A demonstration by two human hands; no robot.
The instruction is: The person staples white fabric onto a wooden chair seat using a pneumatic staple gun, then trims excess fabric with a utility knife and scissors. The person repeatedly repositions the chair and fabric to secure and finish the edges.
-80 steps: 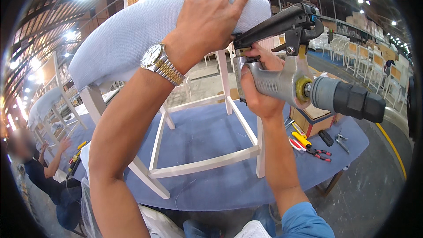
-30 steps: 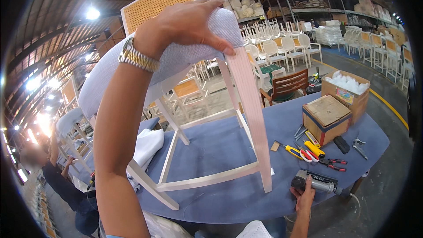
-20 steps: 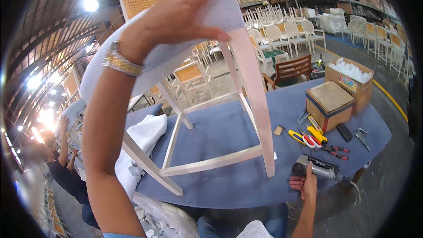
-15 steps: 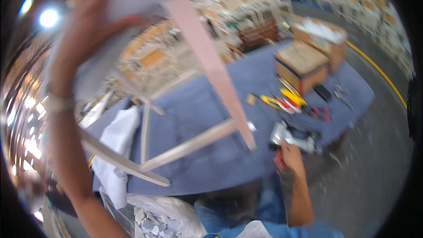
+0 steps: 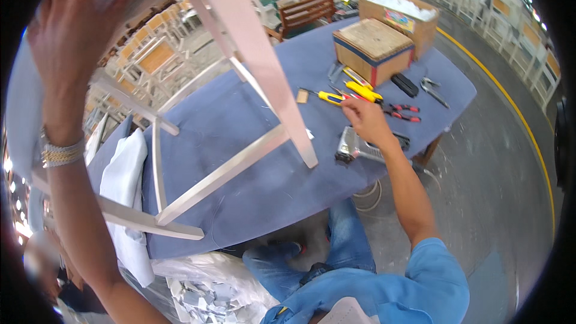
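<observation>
White wooden chair (image 5: 252,66) looks stiff, light; left hand (image 5: 72,42) clasps padded seat. Right hand (image 5: 366,121) rests loosely curled beside staple gun (image 5: 360,150), holds nothing.

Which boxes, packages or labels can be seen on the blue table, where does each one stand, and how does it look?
Closed box: far side of the table, above the hand tools; squarish, tan woven-look top, blue rim, red side.
Open cardboard box: behind the closed box, at the table's far edge; brown, white filling inside, a small colourful label on its front.
No screens or signs show.
</observation>
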